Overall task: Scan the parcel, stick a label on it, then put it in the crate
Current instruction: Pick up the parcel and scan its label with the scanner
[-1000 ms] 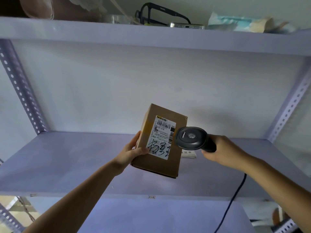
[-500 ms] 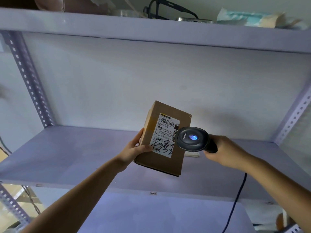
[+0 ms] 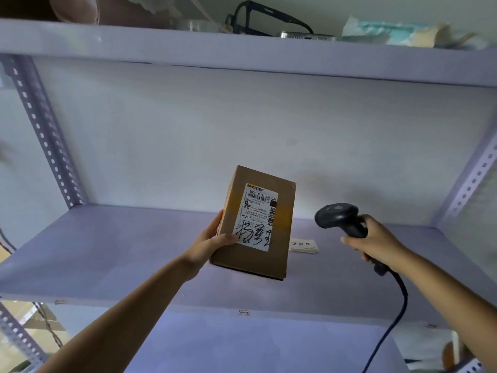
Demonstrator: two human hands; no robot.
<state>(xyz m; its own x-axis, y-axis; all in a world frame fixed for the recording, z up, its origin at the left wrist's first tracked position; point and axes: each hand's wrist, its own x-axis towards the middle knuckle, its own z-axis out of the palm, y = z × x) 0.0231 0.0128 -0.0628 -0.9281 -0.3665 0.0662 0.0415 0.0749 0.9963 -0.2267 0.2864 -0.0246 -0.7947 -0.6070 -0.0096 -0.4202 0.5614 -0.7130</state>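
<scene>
We grip the parcel (image 3: 252, 224) in our left hand (image 3: 212, 243) and the scanner (image 3: 340, 219) in our right hand (image 3: 373, 242), so sticking a label and the crate look left to do.

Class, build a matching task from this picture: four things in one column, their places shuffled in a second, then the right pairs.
Things:
1. parcel
2. scanner
3. small stack of labels
4. glasses

Places:
A. lying on the middle shelf
B. on the top shelf
C. in the left hand
D. in the right hand

Pairs: 1-C, 2-D, 3-A, 4-B
</scene>
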